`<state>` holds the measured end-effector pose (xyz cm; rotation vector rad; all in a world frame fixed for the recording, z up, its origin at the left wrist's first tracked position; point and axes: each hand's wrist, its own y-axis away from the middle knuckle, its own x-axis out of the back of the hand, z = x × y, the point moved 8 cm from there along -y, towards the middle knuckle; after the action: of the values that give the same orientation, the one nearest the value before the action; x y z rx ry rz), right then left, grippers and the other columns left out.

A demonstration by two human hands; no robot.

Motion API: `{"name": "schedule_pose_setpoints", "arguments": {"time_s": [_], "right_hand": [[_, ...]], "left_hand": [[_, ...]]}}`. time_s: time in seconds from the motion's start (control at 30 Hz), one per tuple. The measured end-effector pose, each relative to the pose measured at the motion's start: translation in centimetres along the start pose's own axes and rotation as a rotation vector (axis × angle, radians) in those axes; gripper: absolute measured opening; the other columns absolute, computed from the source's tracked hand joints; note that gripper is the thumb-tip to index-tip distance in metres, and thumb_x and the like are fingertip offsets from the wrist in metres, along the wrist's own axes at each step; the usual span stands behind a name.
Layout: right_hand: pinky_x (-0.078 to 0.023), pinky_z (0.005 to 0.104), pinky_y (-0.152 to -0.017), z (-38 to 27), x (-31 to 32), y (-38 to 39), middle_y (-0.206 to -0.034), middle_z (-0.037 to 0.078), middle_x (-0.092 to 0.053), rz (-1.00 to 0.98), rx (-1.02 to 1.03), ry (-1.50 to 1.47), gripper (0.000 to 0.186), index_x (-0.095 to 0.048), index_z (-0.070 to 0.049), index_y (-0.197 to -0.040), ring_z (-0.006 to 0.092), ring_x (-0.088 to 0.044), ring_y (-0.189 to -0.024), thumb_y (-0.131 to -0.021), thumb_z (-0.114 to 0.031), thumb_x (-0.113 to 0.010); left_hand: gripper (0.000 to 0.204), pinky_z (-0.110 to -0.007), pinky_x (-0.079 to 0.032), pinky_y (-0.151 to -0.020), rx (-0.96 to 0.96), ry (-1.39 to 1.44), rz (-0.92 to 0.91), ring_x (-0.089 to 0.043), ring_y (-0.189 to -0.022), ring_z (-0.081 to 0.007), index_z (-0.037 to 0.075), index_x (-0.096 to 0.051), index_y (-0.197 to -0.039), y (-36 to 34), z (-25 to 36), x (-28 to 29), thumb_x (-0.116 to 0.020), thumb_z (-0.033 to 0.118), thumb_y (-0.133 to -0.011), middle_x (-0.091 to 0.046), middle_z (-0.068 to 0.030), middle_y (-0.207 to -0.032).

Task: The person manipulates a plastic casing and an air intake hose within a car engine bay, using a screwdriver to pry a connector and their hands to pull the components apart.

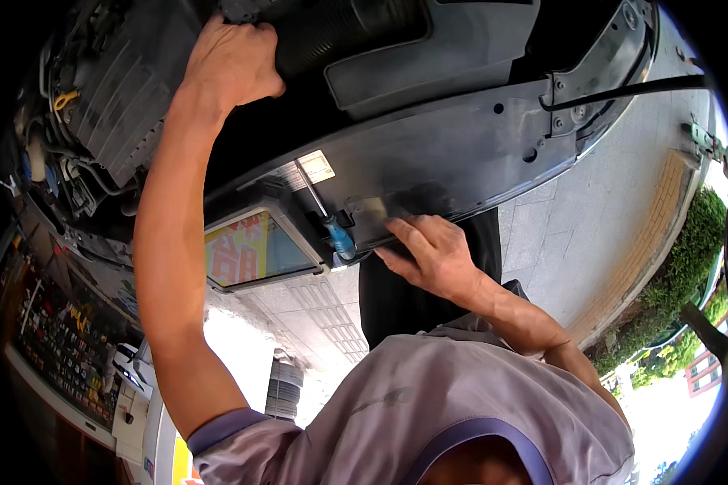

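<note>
At the top of the view, my left hand (236, 63) reaches into the engine bay with its fingers curled beside a black ribbed hose (352, 32). Whatever those fingers grip is hidden. Close to my body, my right hand (437, 257) rests at the near edge of the dark front panel (453, 149), index finger and thumb apart; its other fingers are partly hidden. A screwdriver (340, 236) with a blue handle lies on the panel left of that hand. Next to it sits a tablet-like device (259, 246) in a thick frame, its screen reflecting coloured shapes.
A ribbed grey engine cover (121, 105) and a yellow loop (65, 99) are at the upper left. A black rod (631, 91) crosses the panel's right end. Stacked tyres (285, 390) stand on the lower left, and a hedge (663, 311) borders the paving at right.
</note>
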<state>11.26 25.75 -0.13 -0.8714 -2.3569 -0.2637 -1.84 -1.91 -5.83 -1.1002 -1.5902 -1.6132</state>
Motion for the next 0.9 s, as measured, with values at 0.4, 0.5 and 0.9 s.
{"name": "schedule_pose_setpoints", "arguments": {"time_s": [0.4, 0.5, 0.9], "right_hand": [[-0.055, 0.0296, -0.056, -1.9, -9.5, 1.5, -0.08, 0.008, -0.056, -0.297, -0.044, 0.176, 0.08, -0.052, 0.008, -0.138, 0.0181, -0.063, -0.062, -0.078, -0.034, -0.085], [-0.056, 0.031, -0.058, -1.6, -9.9, 1.5, -0.082, 0.009, -0.056, -0.247, -0.109, 0.163, 0.069, -0.055, 0.008, -0.131, 0.0201, -0.064, -0.064, -0.079, -0.028, -0.082], [-0.057, 0.0432, -0.072, 2.2, -2.5, 1.6, -0.108, 0.021, -0.061, -0.096, -0.278, -0.278, 0.043, -0.056, 0.002, -0.119, 0.038, -0.066, -0.087, -0.084, -0.016, -0.075]], "left_hand": [[0.039, -0.041, -0.043, -0.113, 0.033, 0.237, 0.363, -0.055, -0.135, -0.0301, 0.011, -0.073, -0.124, 7.5, -3.0, 4.3, -0.081, 0.024, -0.088, -0.066, -0.0159, -0.135], [0.024, -0.032, -0.05, -0.1, 0.283, 0.519, 0.748, -0.067, -0.115, -0.0186, 0.009, -0.078, -0.117, 9.0, -9.7, 6.2, -0.077, 0.017, -0.094, -0.072, -0.008, -0.124], [0.041, -0.044, -0.044, -0.107, 0.373, 0.526, 0.814, -0.055, -0.131, -0.0311, -0.001, -0.077, -0.107, 1.7, -13.7, 9.6, -0.072, 0.039, -0.096, -0.066, -0.0217, -0.129]]}}
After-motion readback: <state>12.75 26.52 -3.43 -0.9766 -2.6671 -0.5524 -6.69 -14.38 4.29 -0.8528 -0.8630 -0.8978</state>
